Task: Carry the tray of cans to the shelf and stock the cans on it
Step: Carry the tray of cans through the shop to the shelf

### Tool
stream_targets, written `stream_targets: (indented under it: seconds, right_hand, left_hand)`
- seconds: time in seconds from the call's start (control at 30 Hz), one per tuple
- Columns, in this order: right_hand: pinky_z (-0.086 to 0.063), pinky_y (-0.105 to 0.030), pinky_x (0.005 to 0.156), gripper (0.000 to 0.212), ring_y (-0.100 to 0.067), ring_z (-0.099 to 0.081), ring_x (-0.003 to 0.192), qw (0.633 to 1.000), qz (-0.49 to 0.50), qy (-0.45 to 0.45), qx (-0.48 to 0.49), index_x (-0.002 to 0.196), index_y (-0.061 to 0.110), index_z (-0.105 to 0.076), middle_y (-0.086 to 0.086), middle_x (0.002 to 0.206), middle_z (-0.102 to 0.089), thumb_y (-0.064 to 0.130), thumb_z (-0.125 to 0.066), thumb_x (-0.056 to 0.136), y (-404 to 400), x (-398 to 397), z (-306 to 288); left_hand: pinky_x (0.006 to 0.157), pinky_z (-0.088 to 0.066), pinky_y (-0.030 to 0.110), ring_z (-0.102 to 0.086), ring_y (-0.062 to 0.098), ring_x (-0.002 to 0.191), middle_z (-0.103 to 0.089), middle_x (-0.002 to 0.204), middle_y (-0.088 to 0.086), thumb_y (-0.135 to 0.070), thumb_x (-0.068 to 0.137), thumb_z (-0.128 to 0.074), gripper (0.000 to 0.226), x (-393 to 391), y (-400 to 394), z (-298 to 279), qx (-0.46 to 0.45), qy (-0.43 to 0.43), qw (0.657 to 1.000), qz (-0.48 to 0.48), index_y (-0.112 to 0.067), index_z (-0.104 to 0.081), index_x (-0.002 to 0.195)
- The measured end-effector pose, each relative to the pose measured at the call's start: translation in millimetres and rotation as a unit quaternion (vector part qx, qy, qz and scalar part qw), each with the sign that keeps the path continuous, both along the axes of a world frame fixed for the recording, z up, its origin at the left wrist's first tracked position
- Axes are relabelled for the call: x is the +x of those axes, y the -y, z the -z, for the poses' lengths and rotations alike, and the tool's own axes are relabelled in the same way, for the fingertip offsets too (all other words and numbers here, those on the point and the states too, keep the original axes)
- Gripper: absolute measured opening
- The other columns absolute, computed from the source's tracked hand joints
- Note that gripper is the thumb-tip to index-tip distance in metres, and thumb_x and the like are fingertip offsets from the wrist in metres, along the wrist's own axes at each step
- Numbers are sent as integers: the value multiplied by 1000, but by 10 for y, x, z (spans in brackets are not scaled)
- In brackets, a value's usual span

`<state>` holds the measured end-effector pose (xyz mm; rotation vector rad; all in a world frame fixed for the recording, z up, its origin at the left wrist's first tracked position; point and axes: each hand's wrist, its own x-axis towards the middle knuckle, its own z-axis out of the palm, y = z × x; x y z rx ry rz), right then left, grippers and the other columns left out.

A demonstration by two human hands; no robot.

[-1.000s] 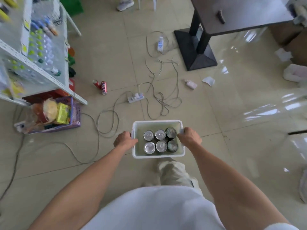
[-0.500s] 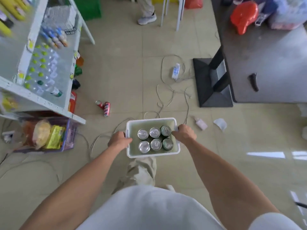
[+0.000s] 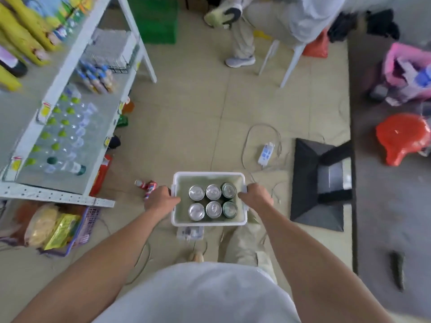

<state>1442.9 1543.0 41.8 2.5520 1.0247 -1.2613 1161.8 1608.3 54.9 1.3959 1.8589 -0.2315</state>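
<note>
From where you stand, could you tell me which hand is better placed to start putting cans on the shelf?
Left, probably. The shelf stands on that side, nearest the left hand. The right hand grips the tray on its far side.

No legible text or labels anywhere

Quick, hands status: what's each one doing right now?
Left hand: closed on the white tray's left edge.
Right hand: closed on its right edge.

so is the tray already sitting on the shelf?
No, the tray is carried over the floor, with the left hand and right hand gripping its two sides, and the shelf is off to its left.
</note>
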Motion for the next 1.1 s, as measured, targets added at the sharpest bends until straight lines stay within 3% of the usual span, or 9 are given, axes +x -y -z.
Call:
stream_targets:
  seconds: [0.17, 0.23, 0.33, 0.47, 0.6, 0.7, 0.83, 0.97, 1.1]
  right_hand:
    - [-55, -39, 91, 38, -32, -65, 110, 998, -57, -11, 3, 124, 20, -63, -10, 118, -68, 34, -55, 89, -1563, 424, 151]
    - [-54, -39, 91, 34, -31, -65, 107, 996, -92, -4, 11, 121, 22, -64, -10, 117, -68, 32, -52, 90, -2161, 471, 120]
    - [-51, -34, 84, 32, -31, -64, 101, 989, -147, 5, 8, 114, 21, -65, -10, 114, -68, 29, -54, 86, -3048, 463, 18]
    - [-45, -32, 77, 35, -33, -64, 103, 973, -229, 4, 8, 115, 17, -68, -13, 115, -68, 31, -57, 85, -4060, 230, -107]
    - [-49, -32, 82, 31, -34, -65, 108, 944, -330, 5, -3, 114, 12, -67, -17, 118, -68, 27, -57, 88, -4964, -309, 16]
    - [-53, -35, 90, 28, -34, -65, 110, 919, -394, 11, -4, 112, 14, -65, -17, 119, -67, 25, -55, 88, -5479, -866, 229]
    - [-47, -34, 81, 28, -34, -64, 110, 855, -516, 63, -7, 115, 15, -63, -14, 120, -66, 27, -50, 94, -5802, -1568, 272]
    - [-48, -36, 80, 26, -34, -64, 105, 767, -641, 28, 3, 110, 17, -63, -11, 115, -67, 30, -46, 95, -5975, -2451, 188]
    - [-51, -37, 89, 32, -33, -65, 112, 665, -745, 50, -22, 118, 20, -64, -10, 120, -68, 34, -47, 95, -5998, -3354, 650]
  left_hand:
    - [77, -59, 45, -73, 33, 82, -73, 83, 17, -21, 72, -68, 19, 496, -932, 79, -1, 46, 988, -151, -5, -62, 79]
    - [75, -61, 47, -74, 34, 78, -74, 78, 21, -25, 62, -61, 24, 612, -1276, 39, 1, 72, 976, -205, -4, -64, 72]
    - [76, -60, 46, -74, 32, 80, -75, 79, 20, -30, 55, -56, 34, 639, -1771, -37, -2, 92, 956, -277, -2, -67, 71]
    - [74, -58, 39, -73, 27, 80, -73, 74, 7, -32, 65, -65, 22, 499, -2334, -117, 0, 64, 935, -348, -13, -56, 63]
    - [76, -49, 33, -67, 30, 99, -69, 96, 9, -32, 79, -69, 28, 227, -2754, 128, -17, 53, 906, -420, -12, -60, 96]
    - [85, -53, 38, -68, 31, 102, -71, 104, 13, -35, 85, -68, 35, -9, -2871, 484, -33, 74, 869, -488, -7, -65, 105]
    - [93, -49, 40, -61, 38, 115, -66, 120, 22, -37, 89, -68, 43, -138, -2842, 695, -32, 60, 806, -588, -2, -63, 114]
    - [87, -50, 41, -63, 39, 110, -67, 116, 24, -34, 84, -72, 40, -271, -2735, 692, -23, 64, 687, -724, -1, -66, 107]
    - [81, -50, 37, -65, 37, 104, -70, 109, 20, -35, 82, -75, 39, -363, -2617, 1080, -44, 72, 582, -809, -4, -69, 103]
